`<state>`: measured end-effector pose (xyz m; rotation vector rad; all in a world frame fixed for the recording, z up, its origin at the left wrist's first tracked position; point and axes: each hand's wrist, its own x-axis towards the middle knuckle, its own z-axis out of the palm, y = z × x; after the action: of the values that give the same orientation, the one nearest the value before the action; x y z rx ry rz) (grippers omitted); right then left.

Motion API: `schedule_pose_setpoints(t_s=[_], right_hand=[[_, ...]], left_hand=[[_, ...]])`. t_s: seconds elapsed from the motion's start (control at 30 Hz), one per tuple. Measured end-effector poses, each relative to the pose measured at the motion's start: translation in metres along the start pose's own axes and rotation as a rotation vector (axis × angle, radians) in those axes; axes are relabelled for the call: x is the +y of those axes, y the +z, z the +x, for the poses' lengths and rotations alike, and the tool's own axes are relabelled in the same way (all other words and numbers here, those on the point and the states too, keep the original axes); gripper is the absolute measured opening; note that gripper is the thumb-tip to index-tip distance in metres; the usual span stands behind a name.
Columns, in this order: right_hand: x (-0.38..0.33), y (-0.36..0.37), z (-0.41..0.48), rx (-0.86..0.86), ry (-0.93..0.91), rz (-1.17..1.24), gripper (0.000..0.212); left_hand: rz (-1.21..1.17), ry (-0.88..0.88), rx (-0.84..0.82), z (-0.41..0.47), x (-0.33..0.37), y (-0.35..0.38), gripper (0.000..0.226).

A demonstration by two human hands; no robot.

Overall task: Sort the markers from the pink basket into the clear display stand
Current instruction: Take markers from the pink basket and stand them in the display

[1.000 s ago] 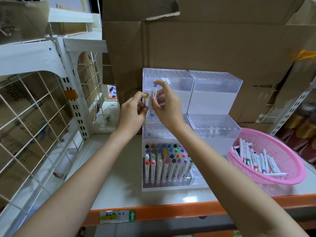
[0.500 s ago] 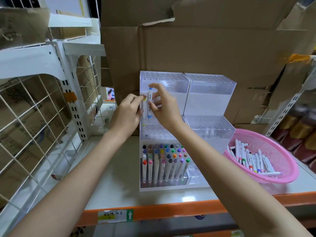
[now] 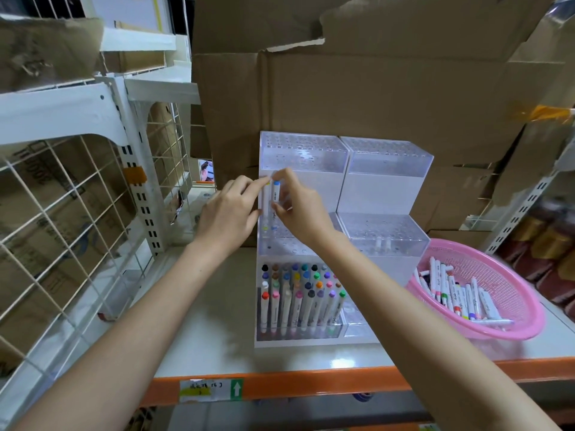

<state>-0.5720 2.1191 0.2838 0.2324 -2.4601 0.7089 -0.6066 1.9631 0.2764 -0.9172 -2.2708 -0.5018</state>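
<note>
Head view: mid-insertion. Left hand pinching yellow marker, right hand pinching blue marker, fingers curled, both upright, lower ends at stand's middle-tier holes. Next: press straight down, then fetch more from basket.

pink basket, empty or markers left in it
Not empty. The pink basket holds a loose pile of white markers lying flat, heaped toward its left side.

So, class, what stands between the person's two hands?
Head view: a yellow-capped marker pinched by the left hand and a blue-capped marker pinched by the right hand, both upright.
</note>
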Motion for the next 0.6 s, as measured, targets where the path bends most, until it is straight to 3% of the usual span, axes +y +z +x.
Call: schedule_pose_setpoints(t_s=[0.6], right_hand=[[-0.0067, -0.0012, 0.0025, 0.041, 0.029, -0.160, 0.037]], left_hand=[[-0.018, -0.055, -0.059, 0.0004, 0.0047, -0.0008, 0.063]])
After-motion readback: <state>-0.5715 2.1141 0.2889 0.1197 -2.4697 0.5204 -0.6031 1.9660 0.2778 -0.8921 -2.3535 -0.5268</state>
